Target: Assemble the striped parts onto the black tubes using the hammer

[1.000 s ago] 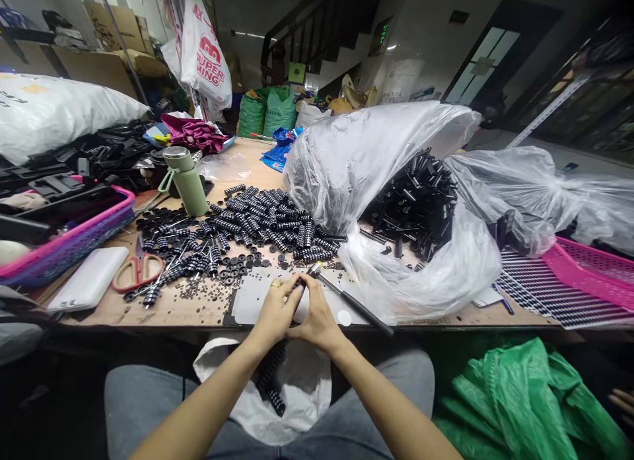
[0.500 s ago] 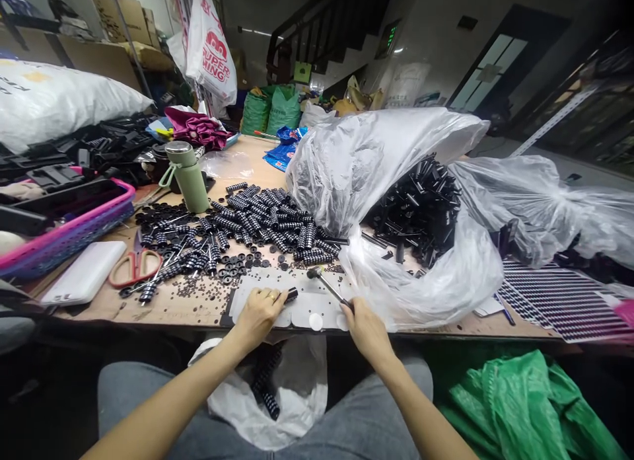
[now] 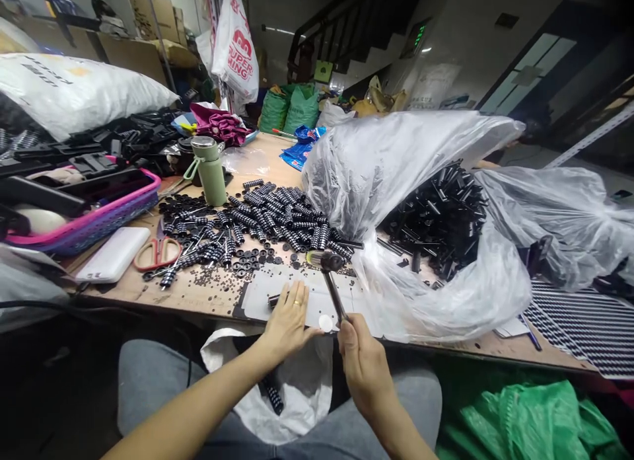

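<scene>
My left hand (image 3: 288, 321) lies flat, fingers stretched out, over a short black tube (image 3: 273, 301) on a pale board (image 3: 260, 281). Only the tube's left end shows past the fingers. In my right hand (image 3: 365, 357) is a small hammer (image 3: 331, 263), gripped by its handle, with the head raised above the board. A round white disc (image 3: 325, 323) rests on the board between the hands. Beyond them lies a heap of black-and-white patterned grips (image 3: 272, 209). Black washers (image 3: 247, 262) and tiny dark rings (image 3: 212, 279) are scattered on the table nearby.
A clear plastic bag (image 3: 366, 176) spills black tubes (image 3: 446, 215) at right. Scissors (image 3: 158, 252), a white power-bank-like block (image 3: 113, 255), a green flask (image 3: 211, 172) and a pink-rimmed basket (image 3: 89, 229) stand left. An open white sack (image 3: 307, 414) sits between my knees.
My left hand has gone from pinching the black tube to lying flat over it. My right hand has lifted the hammer nearer to me. The view has shifted slightly left.
</scene>
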The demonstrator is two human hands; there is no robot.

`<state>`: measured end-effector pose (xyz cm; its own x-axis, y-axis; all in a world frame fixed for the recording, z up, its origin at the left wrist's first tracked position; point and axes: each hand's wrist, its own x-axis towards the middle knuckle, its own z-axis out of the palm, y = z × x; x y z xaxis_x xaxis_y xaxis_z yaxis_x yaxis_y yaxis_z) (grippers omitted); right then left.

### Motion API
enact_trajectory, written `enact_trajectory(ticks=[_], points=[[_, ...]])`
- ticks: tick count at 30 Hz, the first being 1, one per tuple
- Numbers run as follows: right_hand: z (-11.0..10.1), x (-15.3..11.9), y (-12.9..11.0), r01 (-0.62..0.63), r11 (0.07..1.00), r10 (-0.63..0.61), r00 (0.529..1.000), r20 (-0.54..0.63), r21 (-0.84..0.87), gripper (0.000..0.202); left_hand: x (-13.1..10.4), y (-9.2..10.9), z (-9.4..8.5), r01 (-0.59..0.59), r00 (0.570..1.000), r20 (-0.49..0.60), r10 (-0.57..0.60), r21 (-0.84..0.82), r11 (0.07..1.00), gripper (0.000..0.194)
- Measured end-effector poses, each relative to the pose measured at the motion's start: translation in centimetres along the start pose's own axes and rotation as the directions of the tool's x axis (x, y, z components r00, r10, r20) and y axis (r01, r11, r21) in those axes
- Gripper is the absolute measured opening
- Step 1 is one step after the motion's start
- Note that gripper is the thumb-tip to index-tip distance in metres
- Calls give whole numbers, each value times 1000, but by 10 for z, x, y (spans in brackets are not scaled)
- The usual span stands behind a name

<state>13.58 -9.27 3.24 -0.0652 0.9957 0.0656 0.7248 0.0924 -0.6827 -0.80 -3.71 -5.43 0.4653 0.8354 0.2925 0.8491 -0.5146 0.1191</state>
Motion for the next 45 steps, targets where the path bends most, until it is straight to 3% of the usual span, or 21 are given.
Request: enact_trajectory(ticks=[3, 7, 12, 16, 17, 19, 21, 23, 26, 29, 33, 39, 42, 45], points=[[21, -5, -11, 40, 997, -34, 996, 87, -65, 35, -2, 3, 8, -16, 999, 45, 17, -19, 1000, 72], [44, -4, -4, 24, 976, 33, 967, 251, -219, 36, 7, -9, 7, -32, 997, 72, 36, -54, 998, 58], [21, 15, 11, -11, 968, 46, 990, 133, -251, 40, 16, -6, -15, 176, 983, 82, -165, -155, 972, 37], [0, 36, 47, -80, 883, 125, 990, 69, -462, 37, -2, 3, -31, 99, 993, 89, -81, -228, 969, 27], [-2, 41, 59, -95, 846, 141, 989, 48, -525, 37, -4, -4, -35, 114, 992, 75, -100, -224, 968, 28], [-3, 50, 82, -102, 764, 121, 993, -15, -637, 36, -3, -32, -44, 270, 963, 34, -268, -159, 950, 34], [-2, 56, 100, -60, 702, 13, 997, -72, -710, 35, 6, -75, -53, 494, 868, -33, -495, -37, 869, 37], [3, 62, 110, 7, 680, -128, 986, -108, -734, 35, 18, -120, -60, 597, 802, -52, -595, 79, 798, 47], [11, 70, 109, 122, 718, -275, 954, -119, -686, 36, 28, -166, -64, 531, 834, 71, -547, 162, 832, 47], [19, 83, 90, 247, 763, -370, 925, -89, -598, 33, 30, -183, -62, 465, 864, 129, -486, 163, 870, 32], [38, 113, 51, 364, 794, -410, 912, 12, -487, 23, 33, -190, -59, 439, 874, 151, -461, 159, 884, 32], [78, 155, 19, 350, 832, -348, 934, 85, -432, 14, 45, -191, -64, 453, 874, 133, -467, 125, 883, 44], [82, 159, 20, 349, 859, -350, 934, 66, -375, 14, 40, -172, -69, 436, 892, 92, -443, 84, 896, 43], [77, 152, 26, 312, 918, -311, 949, 47, -244, 19, 23, -133, -67, 307, 952, 22, -306, -56, 950, 43]])
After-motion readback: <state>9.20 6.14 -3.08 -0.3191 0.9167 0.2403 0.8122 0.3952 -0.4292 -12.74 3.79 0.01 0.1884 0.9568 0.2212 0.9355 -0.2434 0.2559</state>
